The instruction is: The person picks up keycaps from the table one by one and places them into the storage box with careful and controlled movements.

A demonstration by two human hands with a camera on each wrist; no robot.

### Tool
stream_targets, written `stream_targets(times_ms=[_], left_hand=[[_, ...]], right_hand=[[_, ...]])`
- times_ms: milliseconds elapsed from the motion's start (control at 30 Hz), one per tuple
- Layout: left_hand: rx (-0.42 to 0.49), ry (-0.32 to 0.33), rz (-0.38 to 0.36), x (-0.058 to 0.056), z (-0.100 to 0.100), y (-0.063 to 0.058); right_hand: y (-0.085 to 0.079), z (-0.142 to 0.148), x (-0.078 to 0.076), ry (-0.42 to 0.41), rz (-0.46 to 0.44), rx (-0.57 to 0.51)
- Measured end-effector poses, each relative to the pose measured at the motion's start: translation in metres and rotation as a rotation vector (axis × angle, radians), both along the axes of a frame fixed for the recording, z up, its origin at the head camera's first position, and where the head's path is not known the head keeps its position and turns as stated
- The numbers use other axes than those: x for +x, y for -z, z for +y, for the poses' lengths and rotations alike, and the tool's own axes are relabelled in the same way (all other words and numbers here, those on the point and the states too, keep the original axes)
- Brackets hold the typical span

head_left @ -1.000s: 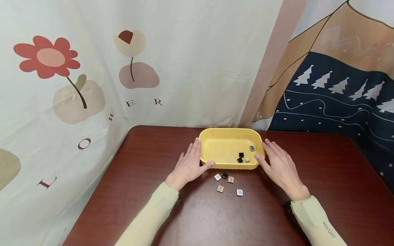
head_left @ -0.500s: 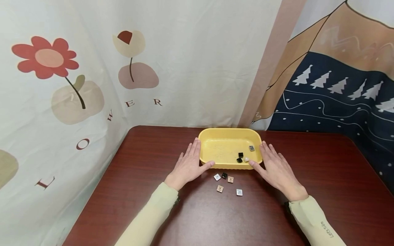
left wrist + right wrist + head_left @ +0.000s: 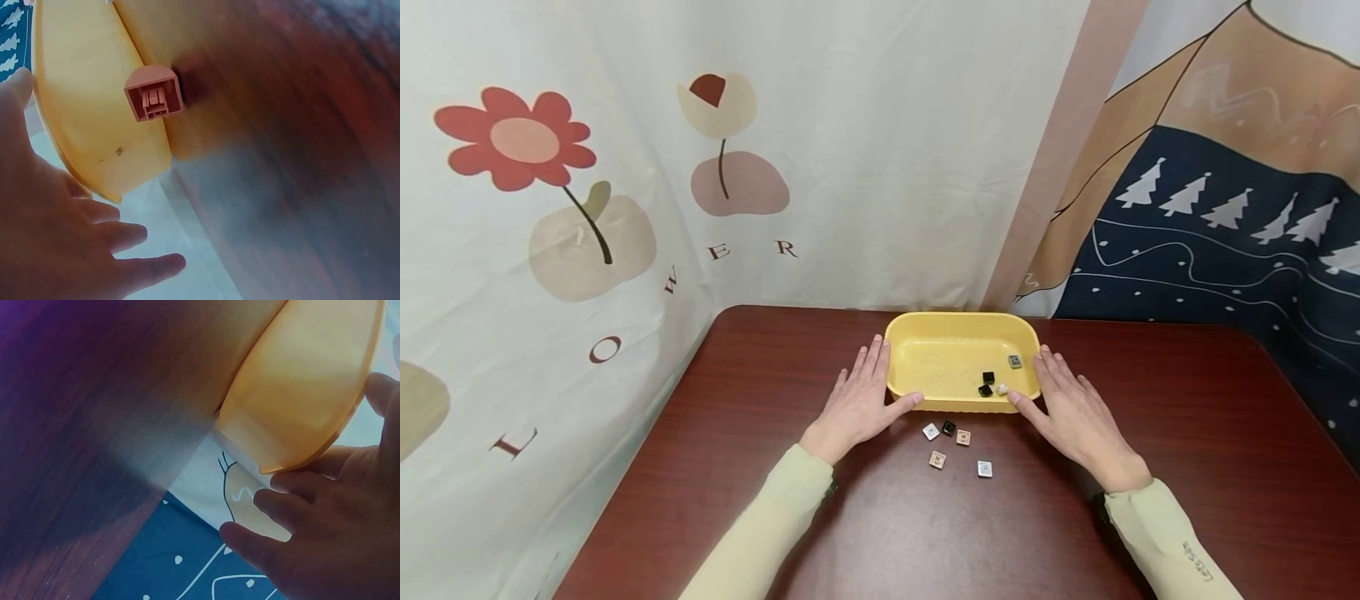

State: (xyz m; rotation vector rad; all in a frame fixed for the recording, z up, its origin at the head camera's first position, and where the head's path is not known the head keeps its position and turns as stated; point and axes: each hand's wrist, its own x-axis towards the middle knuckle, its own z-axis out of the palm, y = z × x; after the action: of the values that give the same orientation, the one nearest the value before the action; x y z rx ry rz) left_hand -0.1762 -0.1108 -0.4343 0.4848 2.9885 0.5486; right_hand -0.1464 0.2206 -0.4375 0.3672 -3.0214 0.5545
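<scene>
A yellow plastic tray [image 3: 958, 406] sits at the far side of the table between both hands. My left hand [image 3: 857, 408] lies along its left end, fingers straight and thumb at the front rim. At the right end, my right hand [image 3: 1082, 417] rests the same way, fingertips by the side wall and thumb on the front rim. Inside the tray are a grey keycap [image 3: 1015, 362], a black keycap [image 3: 988, 377], another black one and a small white piece [image 3: 1002, 389]. The left wrist view shows a reddish keycap [image 3: 154, 94] with its hollow underside and stem facing the camera.
Several loose keycaps lie on the dark red wooden table [image 3: 850, 533] in front of the tray: a white keycap [image 3: 931, 432], a black keycap [image 3: 949, 428], a beige keycap [image 3: 963, 437] and others. A printed curtain [image 3: 880, 167] hangs behind the table's back edge.
My right hand has shifted slightly left against the tray, its thumb sliding along the front rim. The left hand, tray and keycaps look unmoved.
</scene>
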Motion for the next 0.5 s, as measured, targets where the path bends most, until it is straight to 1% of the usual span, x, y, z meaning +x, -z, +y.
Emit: stream_targets(times_ms=[100, 167, 267, 367, 500], left_hand=[[0.014, 0.014, 0.043, -0.001, -0.003, -0.002], [0.035, 0.020, 0.085, -0.002, -0.006, -0.003], [0.063, 0.012, 0.135, -0.002, -0.011, -0.007], [0.076, 0.004, 0.168, -0.001, -0.018, -0.009], [0.093, -0.005, 0.184, 0.003, -0.028, -0.010]], right_hand=[[0.000, 0.000, 0.000, 0.001, 0.001, 0.005], [-0.001, 0.000, 0.000, 0.002, -0.001, 0.009], [-0.001, 0.000, 0.000, 0.004, -0.009, 0.011], [-0.001, 0.000, 0.000, 0.005, -0.014, 0.011], [-0.002, -0.001, 0.001, 0.006, -0.015, 0.010]])
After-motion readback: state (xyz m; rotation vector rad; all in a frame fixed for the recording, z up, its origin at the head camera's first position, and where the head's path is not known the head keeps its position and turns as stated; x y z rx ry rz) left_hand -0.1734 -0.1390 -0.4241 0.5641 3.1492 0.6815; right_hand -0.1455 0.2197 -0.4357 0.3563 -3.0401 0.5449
